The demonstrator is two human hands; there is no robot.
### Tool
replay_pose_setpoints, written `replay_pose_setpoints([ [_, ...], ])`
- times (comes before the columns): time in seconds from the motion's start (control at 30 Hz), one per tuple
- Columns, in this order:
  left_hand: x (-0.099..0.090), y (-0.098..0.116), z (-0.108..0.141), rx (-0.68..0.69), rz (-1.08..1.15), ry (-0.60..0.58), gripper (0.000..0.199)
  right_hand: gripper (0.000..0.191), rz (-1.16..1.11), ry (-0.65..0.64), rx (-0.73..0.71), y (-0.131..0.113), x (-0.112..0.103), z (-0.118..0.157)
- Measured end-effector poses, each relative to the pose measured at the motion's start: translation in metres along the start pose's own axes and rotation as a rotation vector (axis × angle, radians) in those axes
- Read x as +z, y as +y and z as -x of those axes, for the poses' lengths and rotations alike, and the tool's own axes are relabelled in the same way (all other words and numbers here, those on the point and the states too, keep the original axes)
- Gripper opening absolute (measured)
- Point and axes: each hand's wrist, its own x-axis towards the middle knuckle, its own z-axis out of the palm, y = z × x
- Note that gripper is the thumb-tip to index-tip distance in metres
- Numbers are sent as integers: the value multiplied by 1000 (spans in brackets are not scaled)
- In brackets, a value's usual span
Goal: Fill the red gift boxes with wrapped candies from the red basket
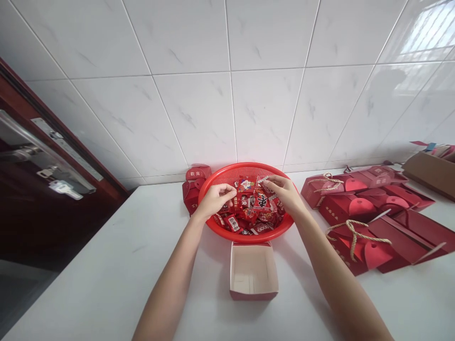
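A red plastic basket stands near the wall, holding many small wrapped candies, mostly red. My left hand is over its left side, thumb and fingers drawn together; what they hold, if anything, is hidden. Over the right side, my right hand pinches the upper edge of a red candy packet with dark lettering. Directly in front of the basket sits an open box, red outside and pale inside, with nothing in it.
Several red gift boxes with rope handles lie at the right. A smaller red box stands behind the basket's left side. A brown cardboard box is far right. At the left is a dark door with keys in its lock.
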Motion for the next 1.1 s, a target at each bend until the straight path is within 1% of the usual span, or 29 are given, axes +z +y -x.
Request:
replay_pose_setpoints([
  [0.1,1,1,1,-24,92,21,43,30,2,-4,2,0,0,0],
  [0.2,0,2,2,-42,129,18,45,30,4,-8,2,1,0,1],
  [0.37,0,4,4,-55,168,-77,47,28,10,-17,-2,0,1,1],
  [0.43,2,5,5,-72,196,-95,50,28,8,-17,-3,0,1,1],
  [0.63,5,3,5,-70,201,-101,40,28,5,-4,8,-2,1,1],
  [0.8,6,2,4,-28,151,-44,43,30,-19,-15,13,-6,2,4],
  [0.97,11,4,4,1,128,27,46,35,-48,-90,33,-7,7,8],
  [1.1,17,5,3,13,180,58,47,35,-1,-75,40,-6,9,9],
])
